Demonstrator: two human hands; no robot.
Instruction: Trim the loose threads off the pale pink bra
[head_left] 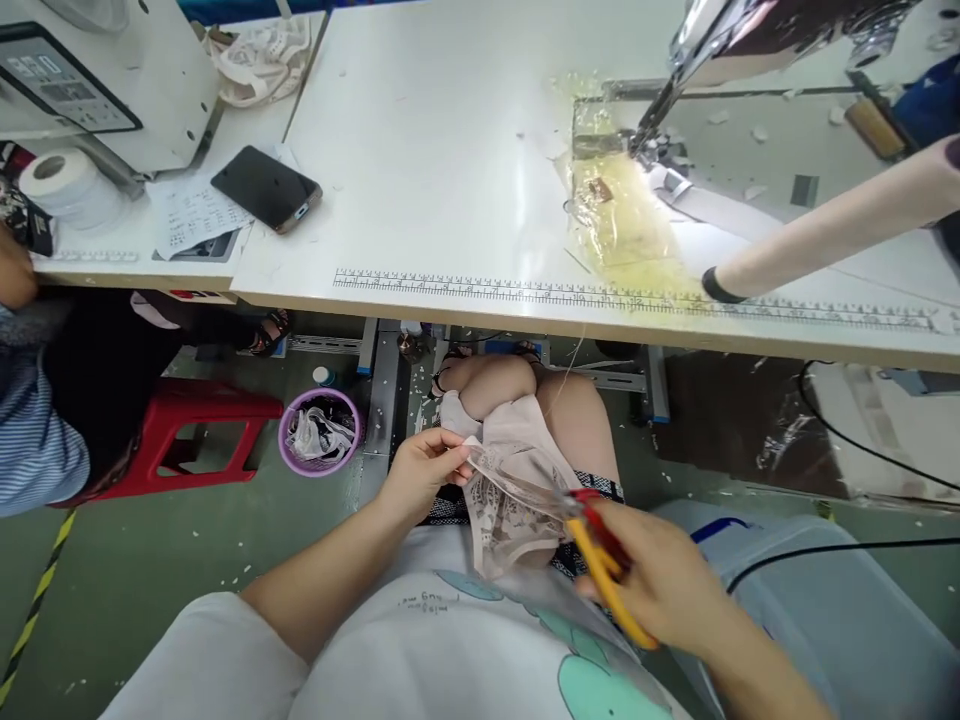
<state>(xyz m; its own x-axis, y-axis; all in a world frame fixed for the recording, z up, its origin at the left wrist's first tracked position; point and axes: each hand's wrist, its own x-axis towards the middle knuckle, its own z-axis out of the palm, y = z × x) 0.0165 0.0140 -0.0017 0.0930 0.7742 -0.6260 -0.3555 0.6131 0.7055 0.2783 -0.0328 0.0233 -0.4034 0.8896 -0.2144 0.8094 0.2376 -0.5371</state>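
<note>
The white work table [450, 150] fills the top half of my view, from nine o'clock round to three, with a printed ruler strip [525, 290] along its near edge. The sewing machine [750, 40] sits at one o'clock on it. At four o'clock, beside my knee, stands a pale plastic tub [825, 600]. At nine o'clock a co-worker's striped sleeve [30, 440] shows next to a red stool [195, 430], and a purple basket [320, 432] with scraps in it stands just right of the stool, under the table edge. A dark phone [266, 188] lies on the table at eleven o'clock.

The lace garment [510, 510] is over my lap at six o'clock, below the table edge. It looks very light, limp and sheer. I judge it will sag and slide wherever it is not pinched, and the open lace could snag on a blade tip. Its bound edge is the firmest place to grip.

My left hand [420, 470], at seven o'clock of the garment, has thumb and fingers pressed together on the upper edge and pulls it taut. My right hand [660, 580], at four o'clock, is closed round the yellow-and-red snips [600, 570], whose tips point at the stretched edge. I cannot tell whether the blades touch it.
</note>
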